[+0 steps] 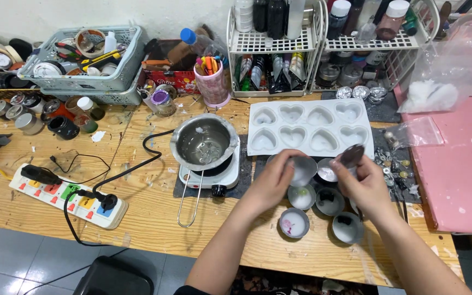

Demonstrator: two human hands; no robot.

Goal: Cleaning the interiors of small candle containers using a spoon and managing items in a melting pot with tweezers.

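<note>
My left hand [273,183] grips a small round metal tin [304,169], tilted on its side above the wooden bench. My right hand [363,186] holds that tin's dark round lid [351,155] between fingertips, lifted off to the right. Under my hands stand several more small tins [294,223], some holding white wax with coloured specks. Just behind them lies a white mould with heart-shaped cavities [307,128].
A metal melting pot [204,143] with a long wire handle sits on a small white hotplate [212,179], its black cord running to a power strip [66,195]. Baskets, jars and wire racks crowd the back. A pink mat [457,164] lies right.
</note>
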